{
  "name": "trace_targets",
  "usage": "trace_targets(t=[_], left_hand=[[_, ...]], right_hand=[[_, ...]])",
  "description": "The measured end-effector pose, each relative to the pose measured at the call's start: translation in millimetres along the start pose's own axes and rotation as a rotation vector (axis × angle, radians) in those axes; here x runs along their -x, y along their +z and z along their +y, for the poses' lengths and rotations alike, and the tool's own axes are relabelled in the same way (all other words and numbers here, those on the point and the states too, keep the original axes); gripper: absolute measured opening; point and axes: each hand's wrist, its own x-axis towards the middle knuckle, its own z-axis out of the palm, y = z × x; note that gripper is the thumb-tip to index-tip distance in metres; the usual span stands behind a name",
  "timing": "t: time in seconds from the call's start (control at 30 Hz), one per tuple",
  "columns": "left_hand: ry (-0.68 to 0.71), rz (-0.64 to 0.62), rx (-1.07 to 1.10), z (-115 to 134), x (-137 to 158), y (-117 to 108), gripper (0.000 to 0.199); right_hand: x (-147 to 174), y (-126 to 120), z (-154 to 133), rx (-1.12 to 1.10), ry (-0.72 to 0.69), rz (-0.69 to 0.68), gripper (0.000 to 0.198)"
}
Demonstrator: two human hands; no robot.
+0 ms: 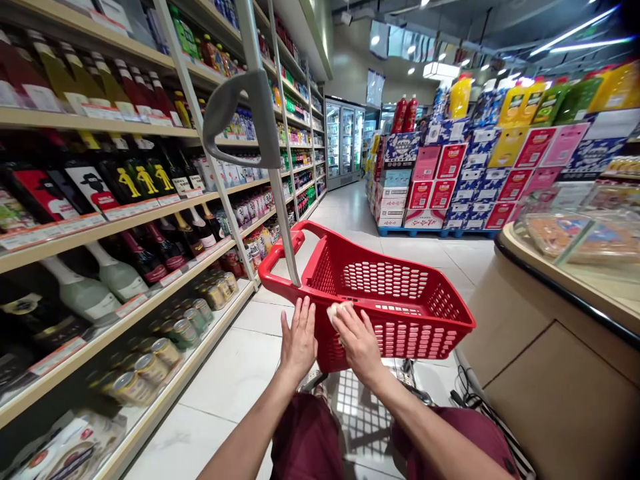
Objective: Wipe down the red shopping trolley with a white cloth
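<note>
A red plastic shopping basket (400, 273) on wheels stands on the floor before my knees, its inside bare where I can see it. From its left end rises a metal pole with a grey pull handle (265, 120). My left hand (299, 340) lies flat against the near side below the rim, fingers stretched out and nothing in it. My right hand (357, 337) presses a crumpled whitish cloth (340, 310) against the same side, close to the rim. Most of the cloth is hidden under the fingers.
Shelves (165, 273) with bottles and cans line the left. A counter (550, 333) with packaged food stands close on the right, cables (470, 393) on the floor beside it. Stacked drink cartons (430, 180) sit on a blue pallet ahead. Glass-door fridges (345, 140) are at the back.
</note>
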Motion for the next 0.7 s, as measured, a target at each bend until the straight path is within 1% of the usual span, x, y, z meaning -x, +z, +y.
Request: trace_targets(t=[0.1, 0.27, 0.4, 0.47, 0.53, 0.63, 0.7], left_hand=[[-0.042, 0.028, 0.000, -11.0, -2.8, -6.5, 0.066], [-0.081, 0.054, -0.017, -30.3, 0.8, -13.1, 0.068], [-0.120, 0.063, -0.037, -41.0, 0.7, -16.4, 0.070], [-0.130, 0.070, -0.041, -43.5, -1.0, -17.4, 0.069], [-0.134, 0.075, -0.037, -45.9, -2.0, -17.9, 0.067], [-0.148, 0.077, -0.017, -52.0, -2.4, -19.3, 0.067], [-0.173, 0.085, -0.002, -57.7, -4.2, -21.4, 0.068]], right_hand=[[-20.9, 5.9, -10.3, -0.017, -0.010, 0.041, 0.038], [-21.6, 18.9, -25.3, -0.042, -0.085, -0.019, 0.037], [-42.5, 19.1, -32.3, -0.038, -0.090, 0.034, 0.039], [-50.8, 22.5, -32.1, -0.016, -0.106, 0.037, 0.039], [-46.9, 29.1, -30.9, 0.006, -0.161, 0.003, 0.036], [-29.8, 37.4, -32.0, 0.001, -0.267, -0.056, 0.030], [-28.5, 37.7, -35.2, -0.009, -0.263, -0.042, 0.030]])
